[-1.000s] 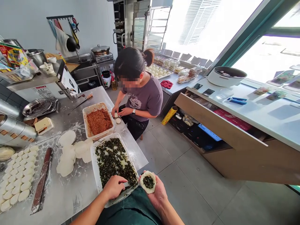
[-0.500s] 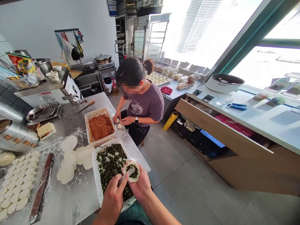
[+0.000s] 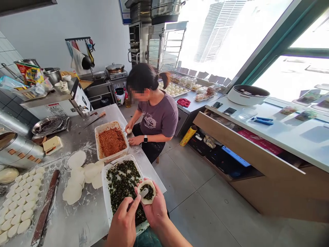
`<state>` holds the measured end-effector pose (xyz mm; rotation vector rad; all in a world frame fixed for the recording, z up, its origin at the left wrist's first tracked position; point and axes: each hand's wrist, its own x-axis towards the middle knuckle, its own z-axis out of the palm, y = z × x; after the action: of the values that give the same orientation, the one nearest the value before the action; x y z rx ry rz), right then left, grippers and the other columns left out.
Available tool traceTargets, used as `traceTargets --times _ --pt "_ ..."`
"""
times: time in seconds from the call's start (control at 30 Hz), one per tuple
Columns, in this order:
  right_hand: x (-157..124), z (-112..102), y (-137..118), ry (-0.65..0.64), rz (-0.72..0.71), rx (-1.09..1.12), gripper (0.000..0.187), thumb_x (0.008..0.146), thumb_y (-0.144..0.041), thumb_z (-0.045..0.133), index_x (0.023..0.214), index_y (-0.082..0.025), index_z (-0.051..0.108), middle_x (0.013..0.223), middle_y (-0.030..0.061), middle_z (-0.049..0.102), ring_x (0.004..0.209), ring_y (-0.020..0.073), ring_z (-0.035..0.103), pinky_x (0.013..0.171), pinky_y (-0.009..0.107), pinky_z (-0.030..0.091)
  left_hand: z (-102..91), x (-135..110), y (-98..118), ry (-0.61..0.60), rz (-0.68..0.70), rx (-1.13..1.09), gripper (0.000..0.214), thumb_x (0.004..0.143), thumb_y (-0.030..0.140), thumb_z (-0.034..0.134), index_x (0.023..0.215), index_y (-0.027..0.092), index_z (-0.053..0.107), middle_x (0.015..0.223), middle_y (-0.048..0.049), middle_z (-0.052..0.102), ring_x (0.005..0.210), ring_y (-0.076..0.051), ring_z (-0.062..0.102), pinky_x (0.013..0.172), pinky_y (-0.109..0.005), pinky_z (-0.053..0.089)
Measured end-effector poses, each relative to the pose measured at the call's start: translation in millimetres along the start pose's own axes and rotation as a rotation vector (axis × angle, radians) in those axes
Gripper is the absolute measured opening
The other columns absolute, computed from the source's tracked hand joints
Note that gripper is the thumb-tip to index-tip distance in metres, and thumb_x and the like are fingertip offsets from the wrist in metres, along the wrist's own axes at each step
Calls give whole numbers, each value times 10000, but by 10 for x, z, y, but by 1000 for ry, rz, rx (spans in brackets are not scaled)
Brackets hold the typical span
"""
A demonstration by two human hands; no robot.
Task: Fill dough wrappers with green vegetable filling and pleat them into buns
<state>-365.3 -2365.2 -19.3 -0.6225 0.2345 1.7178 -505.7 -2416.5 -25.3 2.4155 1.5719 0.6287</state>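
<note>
My right hand [image 3: 158, 206], palm up, cups a round dough wrapper [image 3: 153, 197] with dark green chopped filling [image 3: 148, 194] in its middle. My left hand [image 3: 123, 218] grips a small filling spatula [image 3: 144, 193], whose rounded end rests on the filling. Most of its handle is hidden by the fingers. Below both hands stands a white tub [image 3: 106, 192] of the same chopped greens [image 3: 120, 183]. Flat dough wrappers [image 3: 74, 187] lie in overlapping piles on the steel table left of the tub.
A tub of reddish-brown filling [image 3: 111, 140] stands beyond the greens. Across the table corner sits a co-worker [image 3: 156, 116], handling dough. Rows of dough pieces [image 3: 22, 202] and a dark rolling pin [image 3: 46, 206] lie at left. A knife [image 3: 96, 118] lies farther back. A counter [image 3: 295, 137] runs along the right.
The spatula has shifted slightly on the filling, and the wrapper sits a little lower and farther right. The co-worker's hands have moved apart. The whole view has shifted slightly.
</note>
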Motion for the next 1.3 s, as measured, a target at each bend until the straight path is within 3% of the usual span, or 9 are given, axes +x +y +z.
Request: traceTargets --times 0.2,0.33,0.47,0.63,0.8,0.97,1.17,1.23,1.3 --pt "53 -119 -103 29 9 -52 229 892 -398 662 959 -185 711 862 50 750 819 216 686 779 375 594 -61 13 -76 -108 33 -29 611 982 80 290 1527 334 402 1252 -99 617 1214 -188 617 1043 -347 544" --pt "40 -371 -407 98 41 -141 281 807 -234 712 1069 -135 701 939 86 771 887 234 715 788 349 595 -40 14 -308 -358 -194 -18 539 1023 170 231 1509 310 417 1331 -87 601 1227 -174 606 1066 -327 499" --pt "-26 -715 -581 150 92 -117 203 766 -259 689 902 -112 720 869 137 766 957 313 721 820 425 612 299 38 -490 -650 -302 77 442 985 171 342 1285 317 633 1137 -53 700 1039 -194 695 949 -335 530" --pt "-127 -1014 -517 208 87 -108 132 746 -260 705 823 -153 721 830 106 772 871 300 738 776 440 630 839 108 -397 -796 -277 88 265 991 267 455 1115 210 683 1075 -61 705 976 -201 687 929 -416 530" --pt "-182 -1176 -524 268 66 -91 133 749 -234 684 830 -142 736 863 134 781 880 310 744 758 443 634 1043 148 -281 -892 -266 26 278 953 419 583 1042 174 682 1081 -58 710 1025 -195 661 975 -442 512" --pt "-175 -1254 -609 306 -3 -83 110 752 -216 689 826 -150 736 810 98 775 845 279 741 755 414 629 918 194 -325 -892 -291 -118 228 939 297 539 1000 195 733 1042 -51 756 1022 -188 672 978 -389 502" --pt "-107 -1105 -599 311 -53 -119 133 720 -213 763 838 -165 725 734 39 752 670 201 700 623 316 597 359 226 -373 -841 -358 -309 410 932 253 415 1223 254 704 922 10 784 766 -157 694 740 -269 558" --pt "-75 -972 -522 274 -48 -133 139 708 -203 782 825 -160 719 728 39 746 648 199 687 624 319 594 164 217 -297 -728 -373 -352 446 970 273 363 1313 271 648 1059 -11 770 878 -160 703 833 -278 570" --pt "-38 -803 -414 227 -29 -136 147 716 -204 779 843 -158 721 760 49 749 692 216 697 663 344 601 48 196 -188 -520 -311 -372 459 1003 280 334 1386 304 587 1226 -39 710 1070 -165 673 981 -288 540"
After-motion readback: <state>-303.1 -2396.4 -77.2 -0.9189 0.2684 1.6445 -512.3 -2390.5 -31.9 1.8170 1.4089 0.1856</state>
